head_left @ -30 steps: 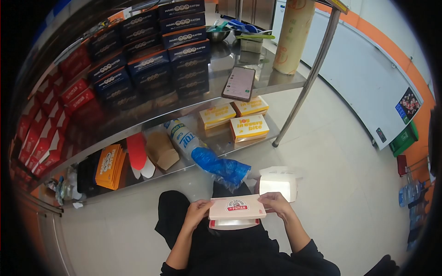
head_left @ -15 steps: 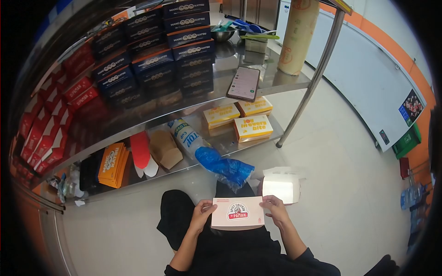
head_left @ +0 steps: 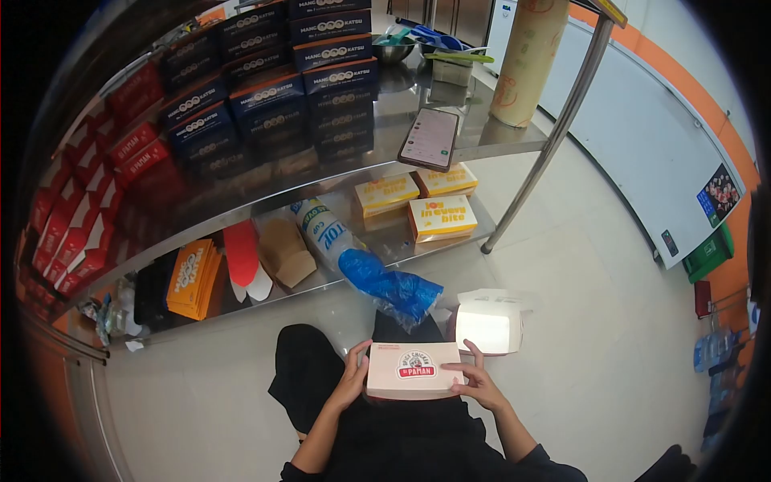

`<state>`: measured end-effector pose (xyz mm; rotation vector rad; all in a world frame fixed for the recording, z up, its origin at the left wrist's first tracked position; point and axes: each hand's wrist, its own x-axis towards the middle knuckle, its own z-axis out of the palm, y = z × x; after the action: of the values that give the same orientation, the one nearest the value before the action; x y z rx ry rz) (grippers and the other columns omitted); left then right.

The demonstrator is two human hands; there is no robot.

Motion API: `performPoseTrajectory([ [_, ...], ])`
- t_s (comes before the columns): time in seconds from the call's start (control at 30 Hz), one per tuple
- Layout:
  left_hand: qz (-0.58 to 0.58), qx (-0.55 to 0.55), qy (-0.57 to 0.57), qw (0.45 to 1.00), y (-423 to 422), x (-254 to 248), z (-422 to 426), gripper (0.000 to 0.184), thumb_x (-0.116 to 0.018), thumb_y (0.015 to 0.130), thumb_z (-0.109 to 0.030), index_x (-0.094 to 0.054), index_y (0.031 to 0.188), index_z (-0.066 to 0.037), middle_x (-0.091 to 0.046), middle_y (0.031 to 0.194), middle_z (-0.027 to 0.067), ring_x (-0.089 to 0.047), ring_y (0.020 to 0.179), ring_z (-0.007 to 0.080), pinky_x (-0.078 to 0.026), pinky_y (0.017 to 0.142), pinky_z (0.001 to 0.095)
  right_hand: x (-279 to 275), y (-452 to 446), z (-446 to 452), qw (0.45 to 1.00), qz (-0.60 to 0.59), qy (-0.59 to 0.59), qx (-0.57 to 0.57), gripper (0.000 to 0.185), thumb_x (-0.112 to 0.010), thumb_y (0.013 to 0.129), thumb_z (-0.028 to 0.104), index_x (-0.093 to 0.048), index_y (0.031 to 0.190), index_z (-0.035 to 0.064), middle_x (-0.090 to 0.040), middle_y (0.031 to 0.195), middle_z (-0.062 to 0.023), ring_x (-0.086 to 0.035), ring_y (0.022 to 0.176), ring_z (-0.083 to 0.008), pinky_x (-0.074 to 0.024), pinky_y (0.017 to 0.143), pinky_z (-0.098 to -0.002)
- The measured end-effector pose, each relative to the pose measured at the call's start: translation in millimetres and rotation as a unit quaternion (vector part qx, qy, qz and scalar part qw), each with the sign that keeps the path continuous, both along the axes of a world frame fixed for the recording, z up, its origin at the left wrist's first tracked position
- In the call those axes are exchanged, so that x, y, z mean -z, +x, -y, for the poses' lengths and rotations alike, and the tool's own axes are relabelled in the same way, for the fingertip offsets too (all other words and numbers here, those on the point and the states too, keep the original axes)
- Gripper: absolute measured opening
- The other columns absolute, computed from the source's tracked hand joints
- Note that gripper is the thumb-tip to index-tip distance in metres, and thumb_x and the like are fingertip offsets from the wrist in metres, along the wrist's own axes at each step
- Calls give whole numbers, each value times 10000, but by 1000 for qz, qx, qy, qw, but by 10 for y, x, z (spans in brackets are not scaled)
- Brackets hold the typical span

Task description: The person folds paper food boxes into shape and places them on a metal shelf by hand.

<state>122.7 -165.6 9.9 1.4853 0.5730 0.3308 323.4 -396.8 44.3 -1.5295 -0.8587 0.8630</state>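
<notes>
A pale pink box (head_left: 414, 370) with a red and white chicken logo rests over my lap, its lid down. My left hand (head_left: 350, 381) grips its left side, fingers along the edge. At the right side my right hand (head_left: 479, 383) holds the box, with one finger lying on the lid and another raised near the far corner. Just beyond, an open white box (head_left: 488, 325) stands on the floor. A clear and blue plastic sleeve of cups (head_left: 353, 253) hangs over the lower shelf's edge.
A steel shelf (head_left: 265, 201) carries dark blue boxes (head_left: 269, 90), red boxes (head_left: 80, 217), a phone (head_left: 429, 139) and a wrapped roll (head_left: 528, 64). Yellow and white boxes (head_left: 441, 218) and orange packets (head_left: 193, 277) lie on the lower level. A white freezer (head_left: 634, 120) stands at right.
The box's lid has come down from partly raised to closed. My right hand has shifted its fingers onto the lid; my left hand has moved flatter along the left side.
</notes>
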Motion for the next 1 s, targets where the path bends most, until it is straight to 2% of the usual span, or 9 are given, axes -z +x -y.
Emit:
performPoseTrajectory([
  [0.03, 0, 0, -2, 1000, -29, -34, -13, 482, -430, 990, -311, -287, 1418, -140, -274, 1416, 188, -262, 1353, 314, -224, 1107, 417, 25, 0, 10, 1000, -13, -12, 6, 370, -694, 839, 211, -632, 1192, 117, -90, 1468, -102, -336, 1317, -321, -450, 1004, -391],
  [0.1, 54, 80, 245, 965, -82, -186, -33, 439, -479, 972, -285, -370, 1378, -159, -157, 1455, 163, -388, 1272, 327, -409, 1004, 400, -84, 11, -27, 995, -91, -19, 26, 341, -670, 859, 216, -636, 1181, 107, -113, 1451, -106, -379, 1284, -317, -499, 943, -390],
  [0.13, 54, 81, 245, 965, -79, -296, -31, 439, -479, 972, -285, -370, 1378, -159, -157, 1455, 163, -388, 1272, 327, -409, 1004, 400, -194, 14, -67, 984, -168, -24, 45, 316, -646, 880, 221, -641, 1171, 98, -137, 1435, -109, -422, 1251, -314, -547, 882, -389],
  [0.2, 30, 141, 4, 990, -56, -467, -29, 359, -531, 944, -230, -483, 1294, -162, -125, 1436, 138, -557, 1074, 289, -566, 723, 303, -398, 29, -120, 984, -170, -28, 50, 303, -622, 897, 233, -642, 1162, 85, -158, 1417, -109, -456, 1214, -306, -578, 798, -379],
  [0.3, 40, 105, 48, 993, -19, -465, -44, 273, -549, 927, -172, -562, 1199, -148, -182, 1390, 122, -619, 868, 214, -542, 498, 216, -368, 57, -124, 978, -202, -32, 44, 296, -583, 923, 257, -648, 1134, 60, -190, 1389, -106, -484, 1176, -293, -615, 680, -380],
  [0.43, 15, 79, -10, 997, -51, -403, 4, 237, -564, 922, -196, -587, 1151, -137, -217, 1351, 103, -607, 796, 163, -534, 529, 221, -198, 69, -94, 957, -283, 1, 63, 313, -536, 947, 267, -655, 1050, -4, -221, 1352, -97, -462, 1183, -274, -621, 654, -412],
  [0.6, 79, 7, -265, 961, -62, -354, 119, 222, -591, 899, -225, -618, 1065, -80, -243, 1305, 75, -580, 818, 140, -500, 548, 250, -272, 17, -123, 931, -354, 33, 79, 315, -518, 954, 231, -645, 980, -56, -241, 1323, -91, -458, 1180, -262, -620, 640, -429],
  [0.87, 60, 12, -235, 970, -67, -392, 95, 176, -620, 873, -158, -616, 1019, -59, -227, 1338, 79, -562, 886, 156, -500, 644, 269, -373, -28, -144, 959, -267, 28, 87, 216, -558, 925, 153, -638, 951, -46, -223, 1368, -97, -508, 1136, -268, -617, 668, -415],
  [1.0, 113, 3, -101, 988, -6, -392, 82, 197, -593, 889, -126, -582, 1073, -57, -282, 1319, 93, -573, 880, 181, -486, 748, 302, -433, 15, -258, 982, -99, 139, 86, 397, -578, 909, 126, -400, 1256, 54, -166, 1434, -119, -477, 1190, -340, -595, 758, -421],
])
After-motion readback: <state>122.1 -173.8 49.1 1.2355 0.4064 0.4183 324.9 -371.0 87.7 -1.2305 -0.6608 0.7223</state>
